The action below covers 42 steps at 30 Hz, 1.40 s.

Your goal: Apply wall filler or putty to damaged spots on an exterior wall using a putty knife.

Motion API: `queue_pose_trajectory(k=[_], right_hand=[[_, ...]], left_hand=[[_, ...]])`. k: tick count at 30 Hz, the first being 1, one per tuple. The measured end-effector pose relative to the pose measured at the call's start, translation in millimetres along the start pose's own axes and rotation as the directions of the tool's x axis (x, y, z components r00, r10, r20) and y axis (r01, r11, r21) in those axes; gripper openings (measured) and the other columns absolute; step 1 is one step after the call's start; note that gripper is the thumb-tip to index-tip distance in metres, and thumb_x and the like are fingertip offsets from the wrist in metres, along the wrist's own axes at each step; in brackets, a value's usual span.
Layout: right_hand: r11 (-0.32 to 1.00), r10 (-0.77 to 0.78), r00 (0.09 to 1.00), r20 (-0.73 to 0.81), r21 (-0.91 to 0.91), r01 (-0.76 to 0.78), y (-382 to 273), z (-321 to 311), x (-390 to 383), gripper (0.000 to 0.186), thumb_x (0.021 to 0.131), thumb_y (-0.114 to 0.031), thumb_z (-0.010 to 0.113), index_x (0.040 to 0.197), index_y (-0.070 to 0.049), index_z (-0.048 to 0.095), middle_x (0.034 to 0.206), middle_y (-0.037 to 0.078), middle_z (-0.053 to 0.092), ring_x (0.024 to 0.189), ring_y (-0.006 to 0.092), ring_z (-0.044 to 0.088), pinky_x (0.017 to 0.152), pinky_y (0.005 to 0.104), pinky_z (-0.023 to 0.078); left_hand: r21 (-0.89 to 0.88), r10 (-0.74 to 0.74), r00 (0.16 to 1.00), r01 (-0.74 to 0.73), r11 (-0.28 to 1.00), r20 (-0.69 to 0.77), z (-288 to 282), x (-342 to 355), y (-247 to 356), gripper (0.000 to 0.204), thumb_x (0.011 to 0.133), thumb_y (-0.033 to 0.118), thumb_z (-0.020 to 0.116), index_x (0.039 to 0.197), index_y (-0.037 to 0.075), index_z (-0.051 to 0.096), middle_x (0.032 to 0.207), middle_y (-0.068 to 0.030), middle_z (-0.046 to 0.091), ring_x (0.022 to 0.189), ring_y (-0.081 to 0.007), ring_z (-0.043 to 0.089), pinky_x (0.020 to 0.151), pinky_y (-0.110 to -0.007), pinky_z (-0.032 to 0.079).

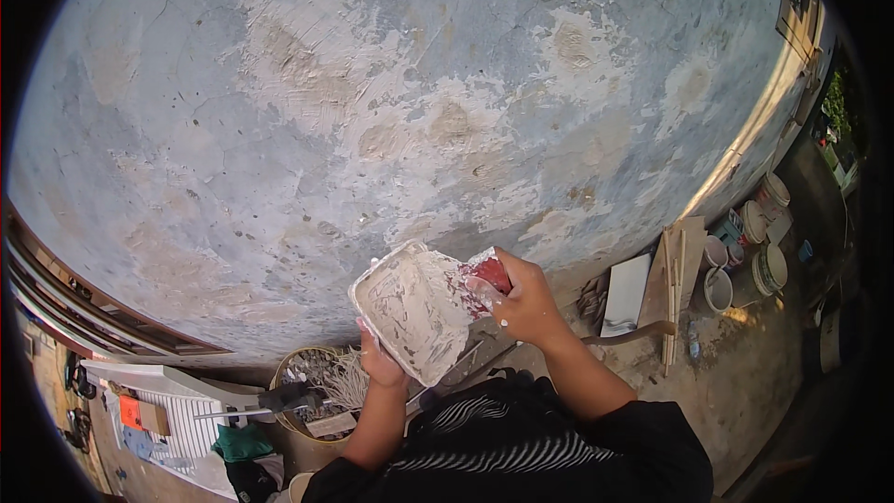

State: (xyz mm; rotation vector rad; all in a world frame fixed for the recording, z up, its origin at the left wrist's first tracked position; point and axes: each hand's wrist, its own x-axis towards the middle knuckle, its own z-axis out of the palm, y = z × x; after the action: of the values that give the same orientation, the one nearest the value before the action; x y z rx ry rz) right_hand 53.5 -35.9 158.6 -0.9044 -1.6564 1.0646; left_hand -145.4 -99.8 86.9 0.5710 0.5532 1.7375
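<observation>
In the head view, a shallow rectangular tub [379, 267] is held in front of the person's body, before a blue-grey wall [219, 158] patched with pale filler. The tub is gripped by the left hand [383, 361] at its lower left side, the fingers being closed on the edge and partly hidden, so that nearly the whole tub is left extending above and to the right of the grip. Its open face is turned up toward the camera, and its long axis is slanted from upper left to lower right. Pale paste [410, 303] is spread inside. At the tub's right side, a red tool [489, 274] smeared with white is pinched between the thumb and fingers of the right hand [533, 305]. The tool is projected leftward from the grip, its coated edge being pointed at the tub; its long axis cannot be told, as part is covered by the hand.
</observation>
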Motion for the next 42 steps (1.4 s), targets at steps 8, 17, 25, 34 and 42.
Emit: queue_pose_trajectory(k=[8, 17, 25, 34, 42], right_hand=[[0.905, -0.26, 0.951, -0.168, -0.385, 0.18, -8.7, 38.3, -7.1, 0.012, 0.084, -0.008, 0.061, 0.087, 0.001, 0.055, 0.076, 0.022, 0.06, 0.073, 0.0431, 0.06, 0.06, 0.0455, 0.048], [0.901, -0.379, 0.923, -0.063, -0.255, 0.352, 5.1, 45.0, 4.6, 0.012, 0.084, -0.007, 0.063, 0.09, 0.003, 0.06, 0.077, 0.021, 0.062, 0.069, 0.0404, 0.061, 0.061, 0.0405, 0.048], [0.849, -0.435, 0.886, 0.162, -0.254, 0.464, 0.7, 58.7, -11.4, 0.015, 0.082, -0.007, 0.064, 0.095, 0.002, 0.063, 0.084, 0.019, 0.064, 0.073, 0.0369, 0.063, 0.064, 0.0394, 0.05], [0.895, -0.34, 0.94, 0.0, -0.307, 0.324, -20.5, 20.4, 11.5, 0.014, 0.084, -0.009, 0.064, 0.093, 0.002, 0.062, 0.08, 0.02, 0.063, 0.072, 0.0377, 0.062, 0.064, 0.0397, 0.05], [0.894, -0.331, 0.943, -0.029, -0.331, 0.303, -5.9, 44.7, 15.8, 0.014, 0.085, -0.009, 0.063, 0.093, 0.002, 0.06, 0.076, 0.021, 0.062, 0.069, 0.0409, 0.061, 0.061, 0.0402, 0.049]], left_hand=[[0.205, 0.096, 0.993, -0.109, 0.973, 0.072, -1.7, -6.2, -8.3, 0.071, 0.099, 0.052, 0.037, 0.147, 0.001, 0.027, 0.144, -0.0166, 0.041, 0.13, -0.0314, 0.044, 0.109, -0.043, 0.035], [0.192, 0.087, 0.993, -0.101, 0.976, 0.082, -1.6, -2.0, 0.0, 0.071, 0.1, 0.051, 0.036, 0.148, 0.0, 0.024, 0.145, -0.0158, 0.04, 0.131, -0.0291, 0.043, 0.109, -0.041, 0.033], [0.099, 0.098, 0.995, -0.096, 0.99, -0.01, -8.0, 7.2, 0.9, 0.064, 0.102, 0.051, 0.027, 0.143, 0.003, 0.035, 0.138, -0.015, 0.048, 0.124, -0.0306, 0.05, 0.105, -0.043, 0.039], [-0.042, 0.147, 0.988, -0.145, 0.989, 0.05, -6.0, 4.5, 8.5, 0.067, 0.1, 0.054, 0.027, 0.146, 0.006, 0.031, 0.143, -0.0143, 0.043, 0.128, -0.0319, 0.046, 0.108, -0.046, 0.037], [0.123, 0.182, 0.981, -0.189, 0.974, 0.061, -0.7, 6.0, 5.0, 0.074, 0.098, 0.057, 0.034, 0.15, 0.005, 0.024, 0.147, -0.0126, 0.037, 0.132, -0.0298, 0.041, 0.11, -0.042, 0.032]])
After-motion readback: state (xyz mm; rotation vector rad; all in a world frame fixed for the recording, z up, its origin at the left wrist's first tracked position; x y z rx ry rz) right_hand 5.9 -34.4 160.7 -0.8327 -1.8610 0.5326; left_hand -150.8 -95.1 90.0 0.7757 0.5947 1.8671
